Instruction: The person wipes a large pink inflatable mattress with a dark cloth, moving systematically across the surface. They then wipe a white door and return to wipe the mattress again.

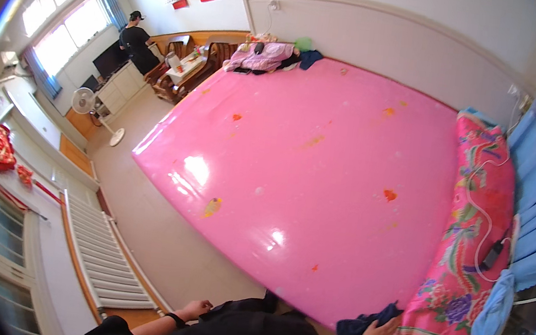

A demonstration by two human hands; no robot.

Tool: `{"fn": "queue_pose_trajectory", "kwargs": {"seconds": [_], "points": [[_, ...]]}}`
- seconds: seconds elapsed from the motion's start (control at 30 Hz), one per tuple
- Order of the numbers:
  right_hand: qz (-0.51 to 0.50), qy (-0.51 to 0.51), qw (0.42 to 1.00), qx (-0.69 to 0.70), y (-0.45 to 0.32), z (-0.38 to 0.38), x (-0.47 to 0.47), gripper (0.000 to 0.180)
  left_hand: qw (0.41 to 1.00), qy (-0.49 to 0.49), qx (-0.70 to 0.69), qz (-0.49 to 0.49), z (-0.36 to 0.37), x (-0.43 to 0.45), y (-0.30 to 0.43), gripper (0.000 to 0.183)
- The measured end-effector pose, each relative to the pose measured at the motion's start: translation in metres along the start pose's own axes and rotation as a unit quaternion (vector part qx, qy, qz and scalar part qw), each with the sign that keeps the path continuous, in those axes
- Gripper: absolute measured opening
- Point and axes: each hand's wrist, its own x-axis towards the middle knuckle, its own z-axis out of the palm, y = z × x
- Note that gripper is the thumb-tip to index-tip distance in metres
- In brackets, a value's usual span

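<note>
My right hand [380, 332] rests on a crumpled dark blue cloth [364, 322] at the near right corner of a large bed surface with a glossy pink cover [317, 173]. Its fingers lie over the cloth; whether they grip it is not plain. Beside it lies a folded, flowered pink quilt [456, 271]. My left hand [199, 308] hangs near my body at the bottom, off the bed, with its fingers curled and no object visible in it. Each wrist wears a dark band. Orange and yellow fish prints mark the pink cover.
A white cable with a black power adapter [492, 255] lies on the quilt. Clothes [266, 57] are heaped at the far bed edge. A white radiator [104, 253] and a standing fan [84, 102] are left. Another person [137, 43] stands by the far cabinet.
</note>
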Motion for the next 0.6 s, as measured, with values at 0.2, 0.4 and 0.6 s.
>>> {"fn": "queue_pose_trajectory", "kwargs": {"seconds": [0.2, 0.4, 0.6], "points": [[0.13, -0.109, 0.981, -0.095, -0.041, 0.044, 0.02, 0.096, 0.999, -0.019, 0.029, -0.026, 0.011, -0.041, -0.06, 0.047], [0.176, -0.162, 0.96, -0.143, -0.151, 0.057, 0.008, 0.099, 0.999, -0.033, 0.041, 0.01, 0.0, -0.039, -0.106, 0.055], [0.196, -0.276, 0.932, -0.128, -0.29, 0.008, -0.055, 0.094, 0.99, 0.002, -0.056, 0.129, -0.033, -0.036, -0.173, 0.052]]}}
